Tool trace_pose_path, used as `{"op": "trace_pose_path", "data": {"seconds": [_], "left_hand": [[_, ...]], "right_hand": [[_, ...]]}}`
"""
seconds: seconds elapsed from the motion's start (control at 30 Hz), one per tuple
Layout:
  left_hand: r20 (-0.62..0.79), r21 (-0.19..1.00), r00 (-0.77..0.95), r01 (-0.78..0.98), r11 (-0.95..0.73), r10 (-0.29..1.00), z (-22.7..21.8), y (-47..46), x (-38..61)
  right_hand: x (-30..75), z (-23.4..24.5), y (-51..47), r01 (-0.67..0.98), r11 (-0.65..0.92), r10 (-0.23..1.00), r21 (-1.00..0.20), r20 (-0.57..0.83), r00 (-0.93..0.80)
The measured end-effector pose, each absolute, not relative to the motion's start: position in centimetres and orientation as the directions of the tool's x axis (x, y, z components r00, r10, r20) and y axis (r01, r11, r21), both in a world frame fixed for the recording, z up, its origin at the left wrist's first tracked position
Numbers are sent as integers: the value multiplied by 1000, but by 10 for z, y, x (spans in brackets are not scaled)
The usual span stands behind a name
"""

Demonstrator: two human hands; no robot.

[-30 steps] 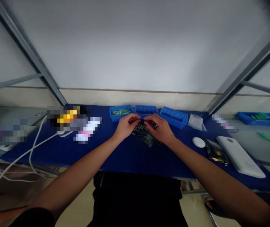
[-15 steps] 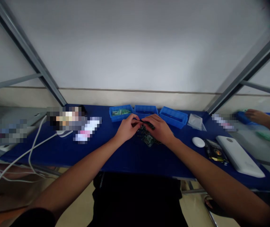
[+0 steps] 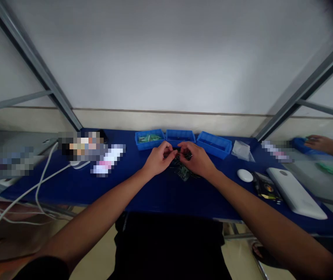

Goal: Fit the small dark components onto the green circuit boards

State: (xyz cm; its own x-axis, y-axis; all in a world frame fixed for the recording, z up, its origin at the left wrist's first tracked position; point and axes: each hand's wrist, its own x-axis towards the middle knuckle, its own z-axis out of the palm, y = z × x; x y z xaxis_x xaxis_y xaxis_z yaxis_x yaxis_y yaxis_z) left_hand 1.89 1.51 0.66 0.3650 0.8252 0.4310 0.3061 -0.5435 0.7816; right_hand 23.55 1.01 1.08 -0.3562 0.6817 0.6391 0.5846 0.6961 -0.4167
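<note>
My left hand (image 3: 158, 158) and my right hand (image 3: 197, 159) meet over the middle of the blue table (image 3: 67, 186). Both have their fingers pinched together on a small dark circuit board (image 3: 180, 156) held between them. Just below the hands, a pile of small green and dark circuit boards (image 3: 184, 172) lies on the table, partly hidden by my right hand.
Three blue bins (image 3: 149, 139) (image 3: 180, 135) (image 3: 214, 144) stand in a row behind the hands. A clear plastic bag (image 3: 241, 150), white mouse (image 3: 244, 175), dark packet (image 3: 267, 188) and white device (image 3: 296, 193) lie right. White cables (image 3: 42, 177) trail left. Another person's hand (image 3: 320, 143) reaches over the neighbouring bench.
My hands have closed in tighter around the small board. The other person's hand came into view at far right and now rests a little further left.
</note>
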Motion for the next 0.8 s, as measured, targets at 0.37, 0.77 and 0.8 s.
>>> {"op": "trace_pose_path", "data": {"seconds": [0.37, 0.77, 0.8], "left_hand": [[454, 758, 445, 264, -597, 772, 3, 17, 19], [525, 761, 375, 195, -618, 764, 0, 23, 22], [520, 773, 352, 192, -604, 778, -1, 24, 21]], "right_hand": [[239, 11, 11, 552, 700, 670, -453, 684, -289], [239, 8, 12, 495, 747, 645, -445, 667, -373], [239, 7, 13, 486, 753, 642, -444, 660, -390]]}}
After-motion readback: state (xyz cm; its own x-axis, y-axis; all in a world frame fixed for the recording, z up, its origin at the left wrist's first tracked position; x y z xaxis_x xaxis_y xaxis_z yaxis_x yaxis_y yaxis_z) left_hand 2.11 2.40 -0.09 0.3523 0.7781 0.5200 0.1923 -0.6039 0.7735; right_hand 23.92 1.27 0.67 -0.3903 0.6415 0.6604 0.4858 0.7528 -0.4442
